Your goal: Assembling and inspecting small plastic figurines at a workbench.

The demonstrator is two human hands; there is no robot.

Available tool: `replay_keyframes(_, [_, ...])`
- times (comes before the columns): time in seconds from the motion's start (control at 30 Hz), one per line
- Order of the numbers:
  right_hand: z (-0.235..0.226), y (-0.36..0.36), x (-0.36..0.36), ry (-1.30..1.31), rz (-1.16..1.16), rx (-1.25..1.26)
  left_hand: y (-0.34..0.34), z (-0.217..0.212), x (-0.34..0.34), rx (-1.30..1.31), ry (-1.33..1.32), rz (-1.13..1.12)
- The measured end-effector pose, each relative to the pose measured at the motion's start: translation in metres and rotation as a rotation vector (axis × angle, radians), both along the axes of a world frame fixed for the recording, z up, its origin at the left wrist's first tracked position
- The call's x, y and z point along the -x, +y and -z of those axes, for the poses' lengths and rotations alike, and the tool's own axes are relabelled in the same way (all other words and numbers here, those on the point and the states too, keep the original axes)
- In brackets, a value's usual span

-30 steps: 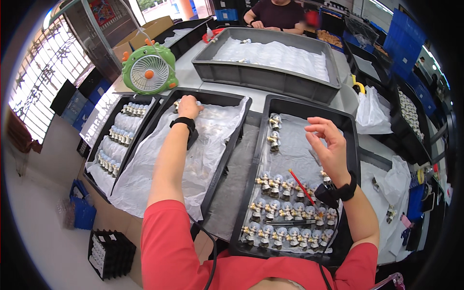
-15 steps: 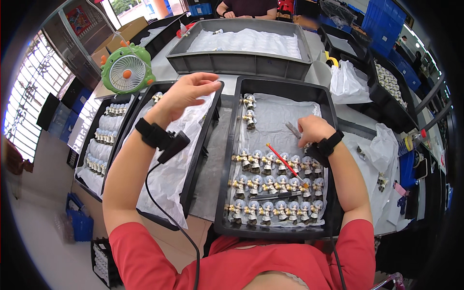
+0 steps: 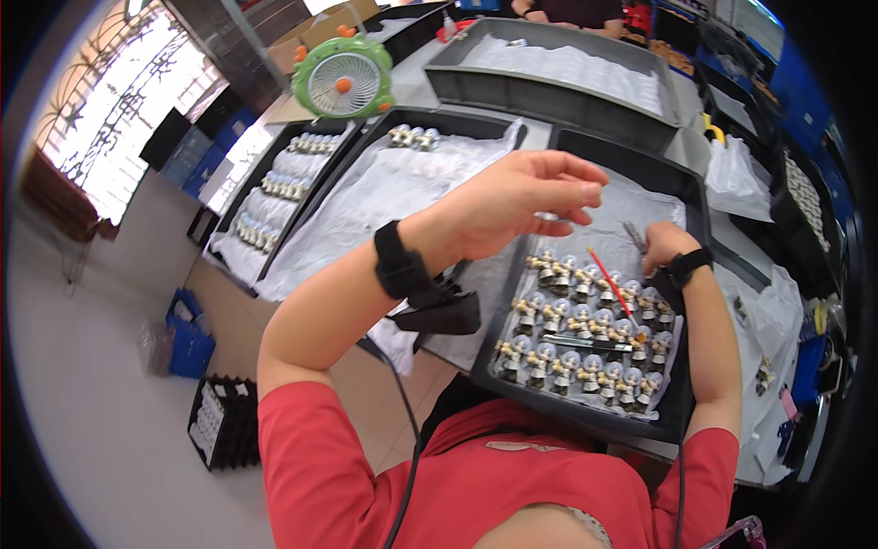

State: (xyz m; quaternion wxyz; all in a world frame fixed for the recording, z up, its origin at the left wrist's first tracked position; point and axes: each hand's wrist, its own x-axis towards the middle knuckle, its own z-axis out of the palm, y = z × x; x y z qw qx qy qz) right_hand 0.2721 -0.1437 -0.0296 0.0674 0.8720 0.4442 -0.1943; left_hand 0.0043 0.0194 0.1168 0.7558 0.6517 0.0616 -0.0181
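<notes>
My left hand (image 3: 526,203) hovers above the upper left of the black tray (image 3: 485,361), its fingers loosely curved and apart, with no held thing visible. My right hand (image 3: 668,245) is closed around a flat grey metal tool (image 3: 634,235) at the tray's right side; the tool's far end sticks out toward the upper left. Rows of small figurines (image 3: 578,322) with pale blue hair lie on the white lining below. A red-handled brush (image 3: 611,282) and a slim dark-and-silver tool (image 3: 585,343) rest across them. My left hand hides the tray's upper left corner.
Left of the tray stand two more lined black trays, one with a few figurines (image 3: 413,137), the other with several rows (image 3: 285,186). A green fan (image 3: 344,80) and a large grey bin (image 3: 549,90) stand behind. A white plastic bag (image 3: 734,174) is at right.
My view has swung left, so the scene sits farther right. My left hand has moved from over the neighbouring tray to over the figurine tray. The right hand keeps its tool.
</notes>
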Motion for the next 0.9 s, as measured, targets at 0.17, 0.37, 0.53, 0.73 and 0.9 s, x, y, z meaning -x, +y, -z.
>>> replay_keyframes(0.17, [-0.013, 0.003, 0.007, 0.008, -0.006, -0.06, 0.012, -0.003, 0.003, 0.052, -0.065, -0.112])
replay_keyframes(0.37, [-0.043, 0.0, 0.026, -0.062, -0.108, -0.354, 0.024, -0.002, 0.01, 0.104, -0.18, -0.164])
replay_keyframes(0.53, [-0.106, 0.014, 0.148, 0.56, -0.531, -0.596, 0.033, 0.019, 0.04, 0.123, -0.194, -0.173])
replay_keyframes(0.73, [-0.127, -0.019, 0.278, 1.122, -1.289, -0.623, -0.006, -0.002, 0.108, -0.067, -0.7, 0.302])
replay_keyframes(0.9, [-0.125, -0.02, 0.309, 1.135, -1.362, -0.777, -0.059, -0.031, 0.168, -0.354, -1.133, 0.768])
